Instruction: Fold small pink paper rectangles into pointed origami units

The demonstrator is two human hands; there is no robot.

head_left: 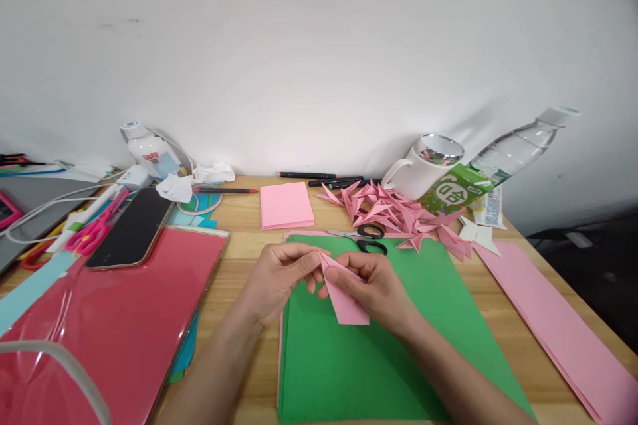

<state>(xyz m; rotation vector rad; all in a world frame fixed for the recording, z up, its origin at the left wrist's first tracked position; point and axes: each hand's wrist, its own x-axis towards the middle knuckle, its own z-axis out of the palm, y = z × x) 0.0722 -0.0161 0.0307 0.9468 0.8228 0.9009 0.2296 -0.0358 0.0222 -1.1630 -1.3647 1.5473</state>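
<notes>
A folded piece of pink paper (pixel 349 305) is held between both hands above a green sheet (pixel 399 358). My left hand (pixel 289 272) pinches its narrow pointed top end between thumb and fingers. Lower along the right edge, my right hand (pixel 369 279) grips it, thumb on the front face. The wide lower end of the paper hangs free. Just beyond the hands lie scissors (pixel 369 239) with black handles. Behind them is a heap of folded pink paper pieces (pixel 383 206), and a stack of pink paper squares (pixel 286 206) sits to the left.
On the left are a red folder (pixel 124 319), a phone (pixel 132 226), pink scissors (pixel 100 222) and a white bottle (pixel 152 149). A white mug (pixel 423 166), a green carton (pixel 453 189) and a clear bottle (pixel 523 143) stand back right. Pink strips (pixel 558 325) lie along the right edge.
</notes>
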